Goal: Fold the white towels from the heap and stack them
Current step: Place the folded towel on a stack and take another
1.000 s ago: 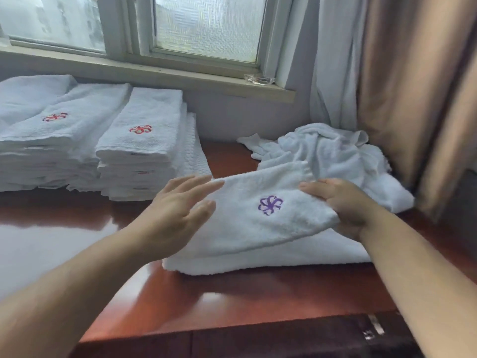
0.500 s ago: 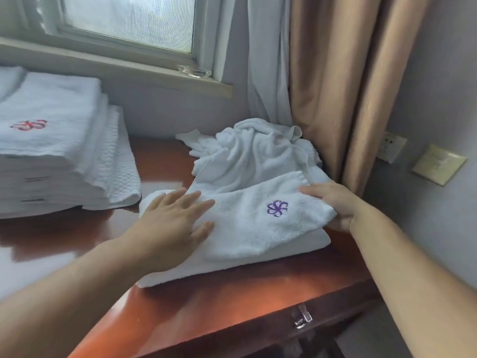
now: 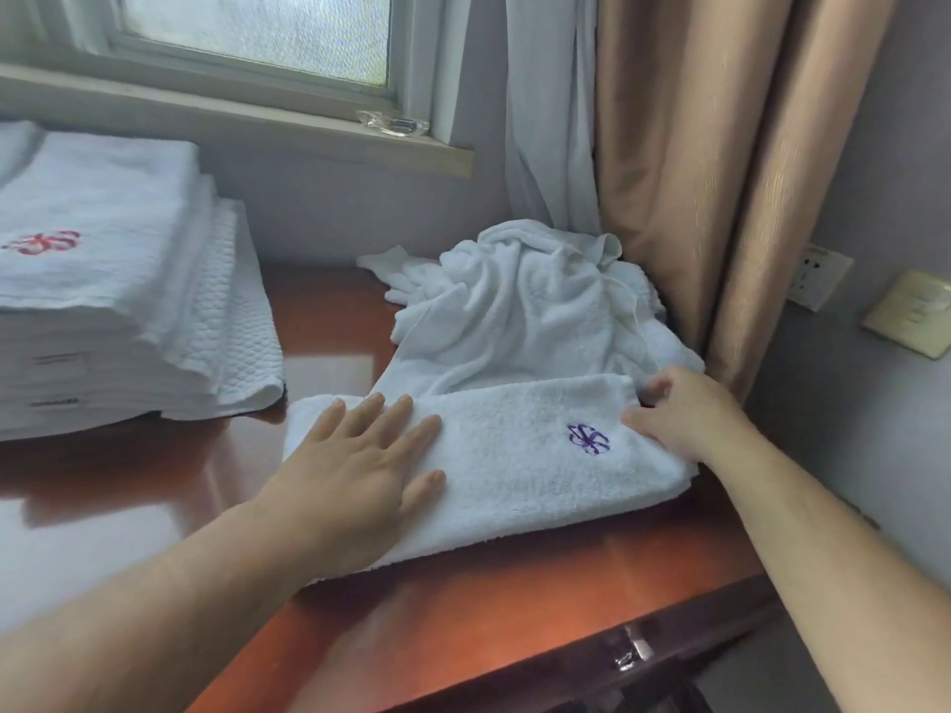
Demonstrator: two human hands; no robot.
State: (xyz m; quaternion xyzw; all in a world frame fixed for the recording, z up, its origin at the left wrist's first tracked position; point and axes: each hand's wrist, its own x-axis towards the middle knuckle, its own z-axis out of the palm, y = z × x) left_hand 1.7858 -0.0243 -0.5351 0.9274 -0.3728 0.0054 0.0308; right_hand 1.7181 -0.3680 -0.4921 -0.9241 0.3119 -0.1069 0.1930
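While the left hand (image 3: 355, 470) presses flat, fingers straight, on the folded towel (image 3: 514, 465), near right on the table (image 3: 463, 609), the right hand (image 3: 689, 414) grips its right end before the heap (image 3: 525, 306).

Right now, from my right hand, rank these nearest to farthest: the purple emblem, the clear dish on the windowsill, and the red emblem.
From the right hand, in the head view:
1. Purple emblem: just left of the thumb, on the folded towel it grips.
2. Clear dish: on the windowsill, behind and to the left.
3. Red emblem: far left, atop the folded stack.
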